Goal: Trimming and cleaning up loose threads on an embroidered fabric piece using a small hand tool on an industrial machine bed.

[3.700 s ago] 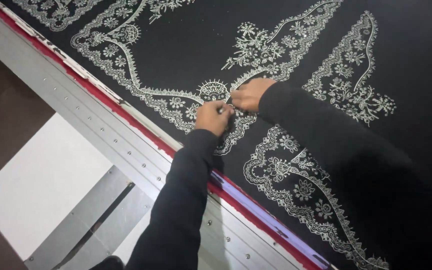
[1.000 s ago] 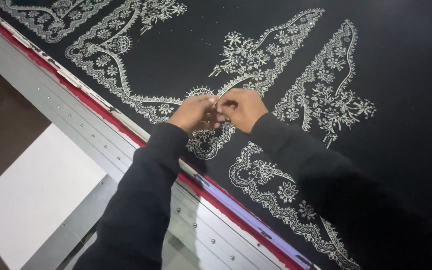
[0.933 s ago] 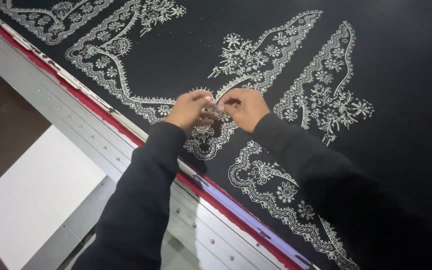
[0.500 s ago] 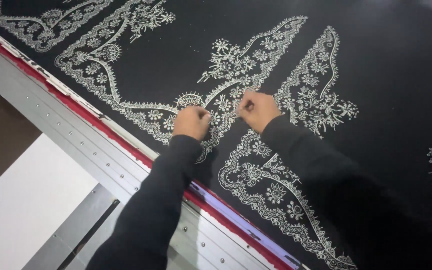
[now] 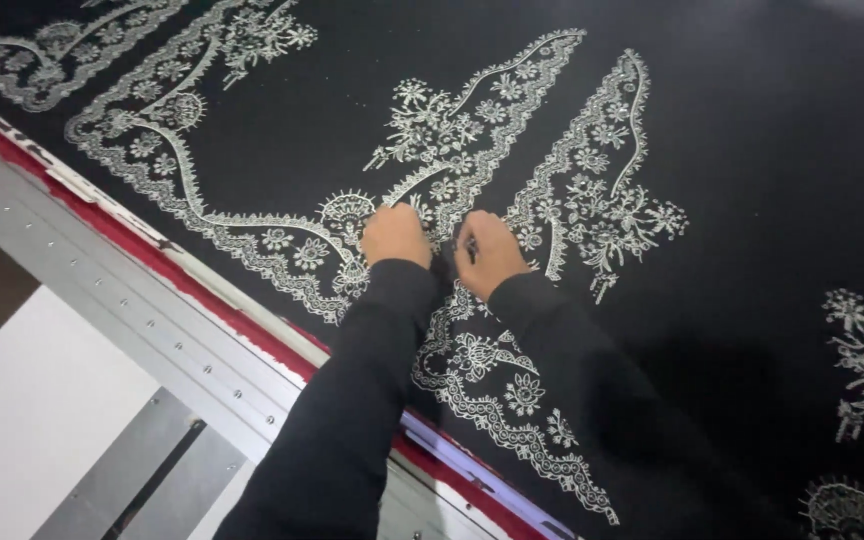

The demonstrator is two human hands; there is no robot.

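A black cloth (image 5: 752,180) with white floral and lace-like embroidery (image 5: 452,130) is stretched flat over a frame. My left hand (image 5: 395,235) rests on the cloth with fingers curled, touching the embroidery near a fan-shaped motif. My right hand (image 5: 489,250) is close beside it, fingers curled down on the cloth, with a small dark thin thing at the fingertips that I cannot make out. Both arms wear black sleeves. The fingertips are hidden against the cloth.
A grey metal frame rail (image 5: 122,310) with screws runs diagonally along the cloth's near edge, with a red strip (image 5: 102,225) between rail and cloth. Below the rail lie a white surface (image 5: 32,420) and a grey metal bracket (image 5: 142,480).
Both hands have shifted a little along the embroidery and sit slightly apart, where a second ago they touched. The view has moved, so the pattern sits further right.
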